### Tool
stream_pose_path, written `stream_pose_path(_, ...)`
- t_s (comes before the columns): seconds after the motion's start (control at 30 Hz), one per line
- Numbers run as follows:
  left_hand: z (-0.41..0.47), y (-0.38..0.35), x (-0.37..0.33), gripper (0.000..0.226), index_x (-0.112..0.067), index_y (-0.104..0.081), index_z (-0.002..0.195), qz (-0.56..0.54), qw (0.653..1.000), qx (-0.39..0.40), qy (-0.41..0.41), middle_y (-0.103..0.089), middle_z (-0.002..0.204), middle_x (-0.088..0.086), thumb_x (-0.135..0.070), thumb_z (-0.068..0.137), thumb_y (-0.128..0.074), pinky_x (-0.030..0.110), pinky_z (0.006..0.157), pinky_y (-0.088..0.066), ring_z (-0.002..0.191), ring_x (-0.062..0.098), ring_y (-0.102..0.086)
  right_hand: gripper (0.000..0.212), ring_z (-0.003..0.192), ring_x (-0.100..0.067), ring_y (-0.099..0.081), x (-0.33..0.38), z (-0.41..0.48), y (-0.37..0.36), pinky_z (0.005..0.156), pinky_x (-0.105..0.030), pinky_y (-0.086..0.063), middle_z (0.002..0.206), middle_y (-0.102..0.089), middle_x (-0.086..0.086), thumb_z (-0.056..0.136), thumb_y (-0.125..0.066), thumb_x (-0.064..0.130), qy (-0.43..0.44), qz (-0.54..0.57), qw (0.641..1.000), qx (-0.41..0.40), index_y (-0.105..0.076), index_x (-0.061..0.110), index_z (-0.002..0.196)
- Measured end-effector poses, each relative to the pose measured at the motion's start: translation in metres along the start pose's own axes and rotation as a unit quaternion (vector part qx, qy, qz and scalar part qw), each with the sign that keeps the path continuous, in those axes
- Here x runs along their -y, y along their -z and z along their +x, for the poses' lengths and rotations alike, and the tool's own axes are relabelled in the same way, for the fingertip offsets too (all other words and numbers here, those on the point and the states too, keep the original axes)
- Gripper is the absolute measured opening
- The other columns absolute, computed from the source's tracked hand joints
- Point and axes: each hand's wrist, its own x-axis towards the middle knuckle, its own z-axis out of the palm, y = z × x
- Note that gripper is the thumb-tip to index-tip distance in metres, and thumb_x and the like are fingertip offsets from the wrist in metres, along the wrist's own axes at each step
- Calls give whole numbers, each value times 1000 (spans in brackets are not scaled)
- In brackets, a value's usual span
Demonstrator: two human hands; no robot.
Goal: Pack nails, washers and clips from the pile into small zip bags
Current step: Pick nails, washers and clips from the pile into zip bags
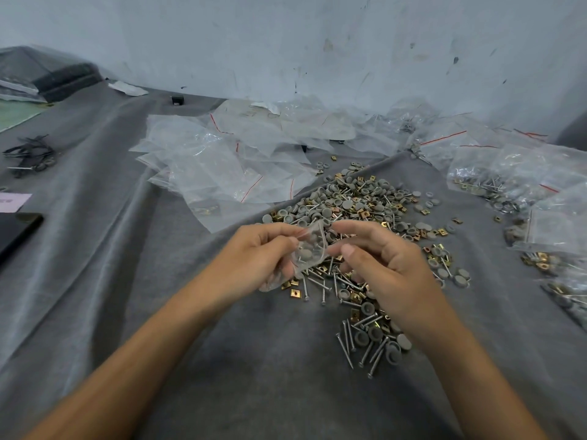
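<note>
A small clear zip bag with a few grey washers and a nail inside hangs above the near edge of the pile. My left hand grips the bag from its left side. My right hand is at the bag's right edge with fingers curled, thumb and forefinger close to the bag's mouth; I cannot tell whether they pinch it. The pile mixes grey round washers, brass square clips and steel nails on the grey cloth. More loose nails and washers lie under my right wrist.
Empty zip bags with red seal lines lie spread at the back centre. Filled bags are heaped at the right. A dark phone lies at the left edge, and black ties sit further back. A pale wall closes the rear.
</note>
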Motion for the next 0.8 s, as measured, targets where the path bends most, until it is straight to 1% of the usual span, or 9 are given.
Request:
stream_pose_path(0.1,2,5,1,27,-22,-76,105,-17,999,-28,-1,-62,56,4,-11,102,-52,18,37,-34,39,9,-40,25,84,-2,-68,-3,0,5,72,-15,-52,97,-76,12,100,-62,14,-9,-33,999,-32,-68,35,112)
stream_pose_path(0.17,3,8,2,29,-25,-79,99,-29,999,-45,1,-62,56,4,-13,101,-53,19,37,-35,40,10,-40,16,84,-4,-67,-6,0,6,69,-19,-53,94,-73,15,97,-65,25,-24,-112,993,-27,-70,38,106)
stream_pose_path(0.23,4,9,2,29,-25,-79,97,-43,998,-54,5,-62,57,4,-13,101,-53,19,37,-36,40,9,-42,10,84,-2,-64,-12,0,5,69,-20,-51,90,-69,17,95,-66,31,-26,-221,975,2,-70,38,101)
stream_pose_path(0.33,4,11,0,27,-23,-78,100,-50,997,-60,6,-62,58,3,-13,101,-53,19,39,-36,44,10,-42,6,93,3,-52,-16,-1,-4,79,-24,-42,92,-57,24,95,-65,37,-24,-330,943,49,-67,38,101)
stream_pose_path(0.43,3,12,-1,27,-23,-77,104,-41,997,-62,5,-63,59,3,-13,102,-52,20,40,-36,46,12,-42,21,103,-4,-41,-19,-1,-14,94,-31,-39,100,-48,26,96,-59,48,-32,-405,910,82,-62,39,116)
stream_pose_path(0.5,3,12,-2,27,-22,-76,106,-40,997,-60,5,-62,59,3,-13,102,-51,20,40,-37,45,12,-42,31,109,-7,-38,-20,-2,-21,99,-31,-35,111,-49,21,98,-53,53,-35,-444,891,91,-57,39,125)
stream_pose_path(0.6,2,11,-4,27,-21,-76,106,-40,997,-59,8,-62,58,3,-12,102,-50,19,40,-36,45,11,-42,33,113,-12,-40,-20,-2,-29,100,-33,-33,118,-53,15,99,-48,56,-31,-479,874,78,-55,37,124)
stream_pose_path(0.67,2,10,-5,26,-20,-75,106,-39,997,-61,7,-61,56,2,-11,102,-50,18,39,-36,43,11,-41,30,110,-13,-42,-19,0,-30,99,-34,-35,114,-54,15,98,-48,56,-39,-489,868,69,-56,36,119)
stream_pose_path(0.8,2,11,-5,26,-21,-75,106,-36,998,-59,8,-62,57,2,-12,102,-51,18,40,-37,43,9,-42,15,101,-12,-42,-19,2,-30,95,-34,-35,99,-50,18,98,-52,53,-43,-493,867,63,-54,38,99)
